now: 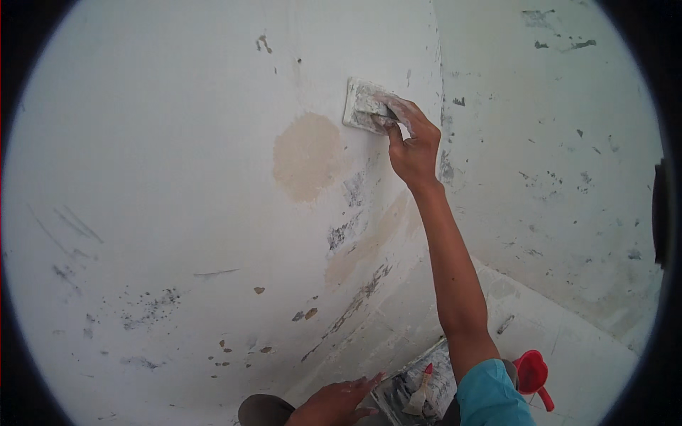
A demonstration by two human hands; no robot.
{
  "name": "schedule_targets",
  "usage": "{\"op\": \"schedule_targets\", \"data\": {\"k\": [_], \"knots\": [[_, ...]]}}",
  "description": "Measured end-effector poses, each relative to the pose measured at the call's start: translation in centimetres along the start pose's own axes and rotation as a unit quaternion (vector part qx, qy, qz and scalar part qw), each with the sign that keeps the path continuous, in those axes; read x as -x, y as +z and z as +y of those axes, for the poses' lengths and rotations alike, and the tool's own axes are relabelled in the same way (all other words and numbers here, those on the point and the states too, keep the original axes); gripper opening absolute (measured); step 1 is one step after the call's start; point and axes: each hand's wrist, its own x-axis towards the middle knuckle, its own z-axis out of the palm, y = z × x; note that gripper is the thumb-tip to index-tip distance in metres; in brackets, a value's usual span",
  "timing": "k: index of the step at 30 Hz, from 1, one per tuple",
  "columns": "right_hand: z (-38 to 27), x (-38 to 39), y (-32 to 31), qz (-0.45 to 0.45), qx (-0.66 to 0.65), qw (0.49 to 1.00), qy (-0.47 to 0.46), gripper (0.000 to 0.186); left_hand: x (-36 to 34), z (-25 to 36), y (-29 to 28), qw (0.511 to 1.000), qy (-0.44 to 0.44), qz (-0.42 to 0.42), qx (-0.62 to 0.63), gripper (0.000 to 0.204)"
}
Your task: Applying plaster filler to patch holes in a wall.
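Note:
My right hand is closed around a flat rectangular hand float, caked in white and grey. The float's face lies against the white wall, up and right of a round beige patch. Down at the lower edge, my left hand has its fingers stretched out, dusted white, with nothing in them. It rests by my knee, beside a smeared grey-and-white board. A putty knife with a red-tipped handle lies on that board.
A red plastic dipper stands on the pale floor, right of my sleeve. Another wall meets the first at a corner near my right hand. Both walls carry dark scuffs and chips. A dark object shows at the right rim.

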Motion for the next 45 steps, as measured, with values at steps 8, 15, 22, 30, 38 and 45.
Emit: {"op": "schedule_targets", "data": {"k": [8, 15, 22, 30, 38, 45], "knots": [[0.3, 3.6, -2.2, -0.103, -0.008, 0.995, -0.005, 0.046, -3.6, 0.9, -1.1, 0.998, -0.03, -0.049, 0.025, 0.078], [-0.4, 4.6, -5.2, -0.109, -0.159, 0.957, 0.219, 0.028, -5.0, -0.7, -0.6, 0.998, -0.022, -0.035, 0.055, 0.079], [-0.1, -1.0, -2.3, 0.026, -0.161, 0.923, 0.348, 0.03, -5.8, -1.4, 0.0, 0.996, -0.034, -0.059, 0.053, 0.08], [-4.1, -0.1, 2.1, 0.08, -0.156, 0.953, 0.245, 0.027, -3.7, -0.3, 0.0, 0.997, 0.008, -0.051, 0.049, 0.077], [-7.4, 1.6, -0.6, -0.052, -0.24, 0.926, 0.287, 0.03, -2.5, -1.0, -0.5, 0.998, -0.025, -0.041, 0.04, 0.079], [-3.6, 1.8, -2.6, 0.029, -0.21, 0.935, 0.285, 0.033, -3.0, -1.0, -0.2, 0.998, -0.008, -0.034, 0.056, 0.078]]}}
